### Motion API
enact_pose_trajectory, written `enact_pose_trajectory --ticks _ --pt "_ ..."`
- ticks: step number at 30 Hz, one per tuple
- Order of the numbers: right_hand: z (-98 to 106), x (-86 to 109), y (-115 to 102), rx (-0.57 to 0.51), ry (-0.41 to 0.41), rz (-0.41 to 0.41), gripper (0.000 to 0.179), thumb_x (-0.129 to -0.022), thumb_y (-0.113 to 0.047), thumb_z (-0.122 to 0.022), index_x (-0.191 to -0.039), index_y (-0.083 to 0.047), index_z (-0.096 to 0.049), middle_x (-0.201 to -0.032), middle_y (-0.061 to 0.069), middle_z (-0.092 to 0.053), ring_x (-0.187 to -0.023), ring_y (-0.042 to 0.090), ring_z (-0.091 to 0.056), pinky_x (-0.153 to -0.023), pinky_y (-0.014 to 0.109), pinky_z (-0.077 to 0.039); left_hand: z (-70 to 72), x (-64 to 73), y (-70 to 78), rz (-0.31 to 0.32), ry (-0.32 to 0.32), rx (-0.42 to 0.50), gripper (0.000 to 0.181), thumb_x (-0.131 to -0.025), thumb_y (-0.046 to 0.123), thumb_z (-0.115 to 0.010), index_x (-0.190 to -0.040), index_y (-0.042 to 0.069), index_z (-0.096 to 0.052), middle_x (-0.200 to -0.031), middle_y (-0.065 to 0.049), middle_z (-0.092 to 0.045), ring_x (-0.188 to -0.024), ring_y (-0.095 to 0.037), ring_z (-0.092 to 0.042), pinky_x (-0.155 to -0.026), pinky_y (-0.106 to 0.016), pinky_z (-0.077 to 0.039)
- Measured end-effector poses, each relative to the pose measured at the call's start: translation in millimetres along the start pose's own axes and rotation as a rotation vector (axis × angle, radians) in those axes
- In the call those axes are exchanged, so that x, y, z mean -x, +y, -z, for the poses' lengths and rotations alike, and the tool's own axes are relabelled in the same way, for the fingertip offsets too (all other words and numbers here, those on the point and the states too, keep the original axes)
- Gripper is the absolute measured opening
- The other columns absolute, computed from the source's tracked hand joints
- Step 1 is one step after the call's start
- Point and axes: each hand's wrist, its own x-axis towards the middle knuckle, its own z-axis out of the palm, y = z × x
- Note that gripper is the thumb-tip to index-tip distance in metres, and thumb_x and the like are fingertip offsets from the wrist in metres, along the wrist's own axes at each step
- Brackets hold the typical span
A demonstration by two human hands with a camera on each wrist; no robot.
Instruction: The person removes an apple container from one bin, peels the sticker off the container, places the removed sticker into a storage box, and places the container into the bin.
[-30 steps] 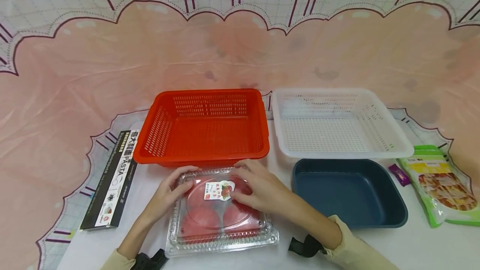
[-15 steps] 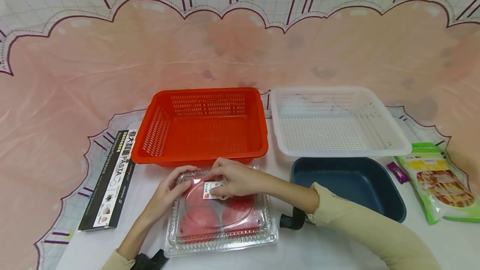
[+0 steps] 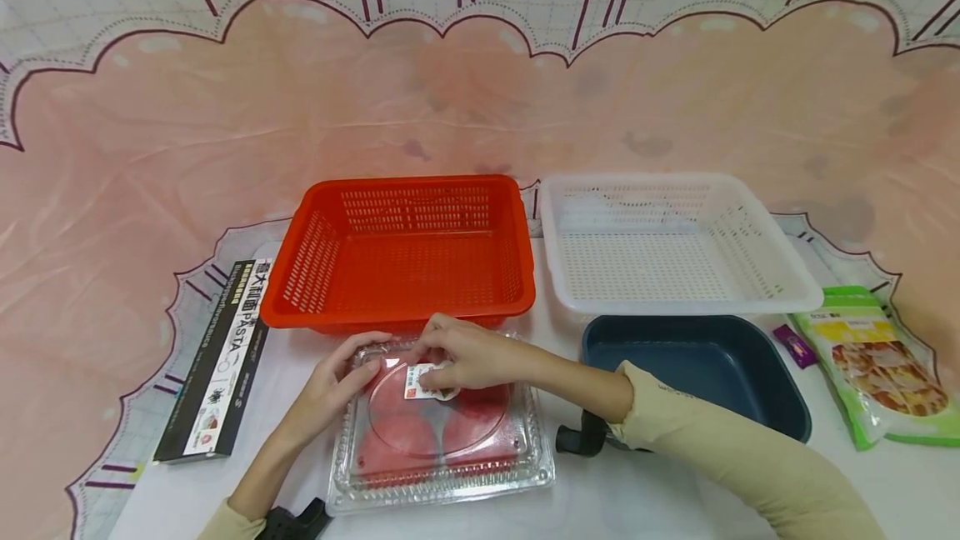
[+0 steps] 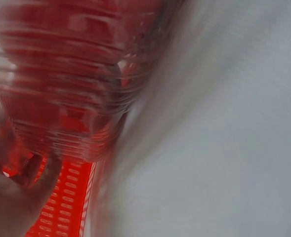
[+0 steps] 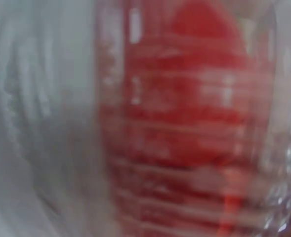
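A clear plastic clamshell fruit box [image 3: 442, 477] holding round red fruit lies on the white table. Its lid bears a white label [image 3: 417, 382], now partly covered. At the far-left corner my left hand [image 3: 330, 386] grips the box, thumb on the lid and fingers over the rim. My right hand [image 3: 472, 357] reaches across the lid from the right, fingers bent near the far edge and thumb on the label. Whether it pinches anything there is hidden. In the left wrist view, the left hand [image 4: 14, 195] is by the ribbed box side [image 4: 71, 94]; the right wrist view is blurred.
Behind the box stands a red basket [image 3: 401, 319], with a white basket [image 3: 690, 307] to its right. A dark blue tray [image 3: 697, 390] sits under the right forearm. A pasta box [image 3: 213, 365] lies left; a small purple packet [image 3: 795, 346] and green food bag [image 3: 888, 373] lie right.
My right hand has slid left from the lid's right side to over the label, the forearm swinging across the blue tray. My left hand and the fruit box have stayed in place.
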Motion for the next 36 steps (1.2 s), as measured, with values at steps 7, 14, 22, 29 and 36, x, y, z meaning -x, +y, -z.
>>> enact_pose_trajectory --ticks 7,14,22,29,36 --pt "0.4 -3.6 -5.2 -0.016 -0.002 -0.047 0.015 -0.088 -0.018 -0.068 -0.102 -0.011 -0.068 -0.096 0.000 -0.049 -0.079 0.005 -0.049 -0.069 0.015 -0.042 0.9 -1.2 1.1 -0.007 -0.013 0.007 0.033 -0.099 0.014 -0.051 -0.132 0.013 -0.054 -0.127 0.009 -0.056 -0.110 0.001 -0.053 -0.089 -0.017 -0.046" --pt "-3.1 -7.2 -7.7 0.079 0.030 -0.055 0.010 -0.087 -0.019 -0.070 -0.096 -0.015 -0.066 -0.091 -0.002 -0.047 -0.074 0.007 -0.044 -0.063 0.016 -0.035 1.4 -1.6 -1.7 -0.004 -0.002 0.006 0.033 -0.099 0.013 -0.051 -0.131 0.014 -0.055 -0.125 0.014 -0.057 -0.110 0.002 -0.053 -0.090 -0.016 -0.046" --pt "-3.9 -9.5 -10.4 0.139 0.043 -0.081 0.012 -0.088 -0.018 -0.069 -0.099 -0.019 -0.067 -0.088 -0.003 -0.046 -0.071 0.008 -0.043 -0.061 0.017 -0.033 1.1 -1.5 -1.7 0.007 -0.008 0.005 0.033 -0.099 0.014 -0.052 -0.132 0.015 -0.054 -0.125 0.017 -0.058 -0.112 0.002 -0.053 -0.091 -0.016 -0.046" --pt "-6.9 -11.4 -13.8 0.174 0.067 -0.139 0.009 -0.088 -0.020 -0.069 -0.097 -0.021 -0.069 -0.087 -0.005 -0.047 -0.068 0.008 -0.045 -0.058 0.018 -0.034 0.6 -1.6 -2.9 0.006 -0.013 -0.009 0.033 -0.099 0.014 -0.052 -0.132 0.016 -0.055 -0.125 0.016 -0.057 -0.110 0.000 -0.053 -0.091 -0.017 -0.046" --pt "-5.8 -12.3 -16.6 0.203 0.077 -0.163 0.008 -0.087 -0.020 -0.069 -0.095 -0.021 -0.070 -0.088 -0.005 -0.048 -0.067 0.008 -0.046 -0.056 0.018 -0.035 0.4 -3.2 -1.0 -0.003 -0.005 -0.020 0.033 -0.099 0.014 -0.052 -0.131 0.016 -0.055 -0.125 0.016 -0.058 -0.111 0.001 -0.053 -0.092 -0.015 -0.045"
